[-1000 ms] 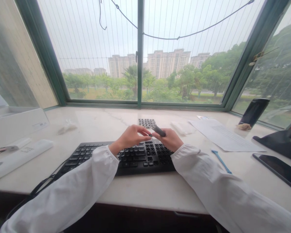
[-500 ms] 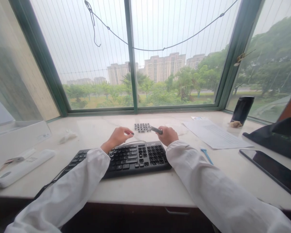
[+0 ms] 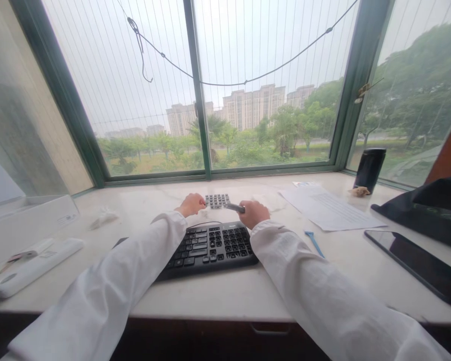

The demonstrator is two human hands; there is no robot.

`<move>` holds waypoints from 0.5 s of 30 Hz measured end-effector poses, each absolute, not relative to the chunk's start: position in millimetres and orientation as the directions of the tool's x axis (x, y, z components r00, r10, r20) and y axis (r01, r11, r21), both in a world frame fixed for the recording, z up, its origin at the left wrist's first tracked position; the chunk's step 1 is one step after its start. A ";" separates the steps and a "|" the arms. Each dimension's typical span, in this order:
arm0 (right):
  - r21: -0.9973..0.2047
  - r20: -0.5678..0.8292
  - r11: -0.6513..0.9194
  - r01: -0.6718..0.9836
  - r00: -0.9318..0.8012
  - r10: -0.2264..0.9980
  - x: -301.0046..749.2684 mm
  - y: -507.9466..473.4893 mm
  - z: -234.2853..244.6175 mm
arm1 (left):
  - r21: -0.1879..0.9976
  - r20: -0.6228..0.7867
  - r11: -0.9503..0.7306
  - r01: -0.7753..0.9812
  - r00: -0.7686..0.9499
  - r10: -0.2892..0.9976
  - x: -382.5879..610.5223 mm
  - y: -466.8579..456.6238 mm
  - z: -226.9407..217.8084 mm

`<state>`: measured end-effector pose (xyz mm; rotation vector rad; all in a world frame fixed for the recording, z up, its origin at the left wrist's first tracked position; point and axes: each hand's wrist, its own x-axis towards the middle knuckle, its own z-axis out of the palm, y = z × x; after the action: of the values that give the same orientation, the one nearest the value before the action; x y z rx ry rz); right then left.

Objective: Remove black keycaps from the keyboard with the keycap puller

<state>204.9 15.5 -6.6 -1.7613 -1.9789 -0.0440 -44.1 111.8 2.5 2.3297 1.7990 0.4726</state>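
A black keyboard lies at a slant in front of me, its right-hand block showing sockets without caps. Beyond it, loose dark keycaps are laid out in rows on the white tabletop. My left hand is at the left end of these rows, thumb and finger pinched on a small keycap that is mostly hidden by the fingertips. My right hand is wrapped round a dark-handled tool, whose tip points left towards the rows' near right corner. My left sleeve covers part of the keyboard.
To the right lie printed paper, a blue stick-like tool, a phone, a black bag and a dark cylinder. On the left are a white power strip, crumpled tissue and a white box.
My left hand has moved forward with the keycap, from above the keyboard to the left end of the keycap rows. My right hand still grips the tool. The view has shifted slightly.
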 end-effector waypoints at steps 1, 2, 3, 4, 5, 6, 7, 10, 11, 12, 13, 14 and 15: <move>-0.286 0.373 0.170 0.943 -0.054 0.926 205.1 16.2 -7.3 | 0.305 0.151 -0.260 0.916 0.223 0.963 -42.8 114.8 0.8; -0.281 0.372 0.169 0.945 -0.055 0.926 205.3 16.9 -8.0 | 0.295 0.151 -0.255 0.921 0.218 0.964 -41.8 117.5 -0.8; -0.277 0.373 0.167 0.946 -0.055 0.926 205.5 17.6 -8.8 | 0.285 0.149 -0.248 0.926 0.213 0.966 -41.0 119.9 -2.3; -0.273 0.373 0.167 0.947 -0.055 0.926 205.6 18.3 -9.5 | 0.275 0.146 -0.241 0.931 0.207 0.967 -40.4 122.0 -3.6; -0.271 0.374 0.167 0.948 -0.056 0.926 205.7 18.8 -10.2 | 0.264 0.142 -0.234 0.936 0.202 0.969 -40.0 123.7 -4.8; -0.270 0.374 0.168 0.948 -0.057 0.925 205.8 19.2 -10.8 | 0.253 0.137 -0.227 0.941 0.197 0.971 -39.7 125.0 -5.9; -0.271 0.374 0.169 0.948 -0.058 0.926 205.7 19.4 -11.2 | 0.242 0.134 -0.221 0.945 0.193 0.972 -39.4 126.0 -6.7; -0.282 0.369 0.174 0.944 -0.060 0.927 205.0 19.1 -11.5 | 0.216 0.134 -0.205 0.955 0.180 0.975 -39.0 126.4 -7.3; -0.285 0.368 0.177 0.942 -0.063 0.928 204.6 18.7 -11.1 | 0.210 0.136 -0.201 0.957 0.175 0.975 -38.9 126.0 -6.9; -0.287 0.367 0.180 0.941 -0.066 0.928 204.3 18.2 -10.7 | 0.205 0.139 -0.197 0.959 0.171 0.975 -38.9 125.4 -6.4; -0.288 0.364 0.182 0.940 -0.068 0.929 204.0 17.6 -10.2 | 0.202 0.142 -0.195 0.960 0.168 0.975 -38.8 124.8 -5.6; -0.287 0.361 0.180 0.941 -0.068 0.930 203.7 17.0 -9.6 | 0.200 0.145 -0.194 0.960 0.167 0.975 -38.7 124.1 -4.9; -0.285 0.358 0.178 0.942 -0.068 0.931 203.4 16.5 -9.1 | 0.199 0.147 -0.196 0.960 0.169 0.975 -38.7 123.5 -4.1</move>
<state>203.4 16.5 -9.1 -1.7586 -2.0044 -0.0306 -38.7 123.5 -4.1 2.3549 1.9523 0.3730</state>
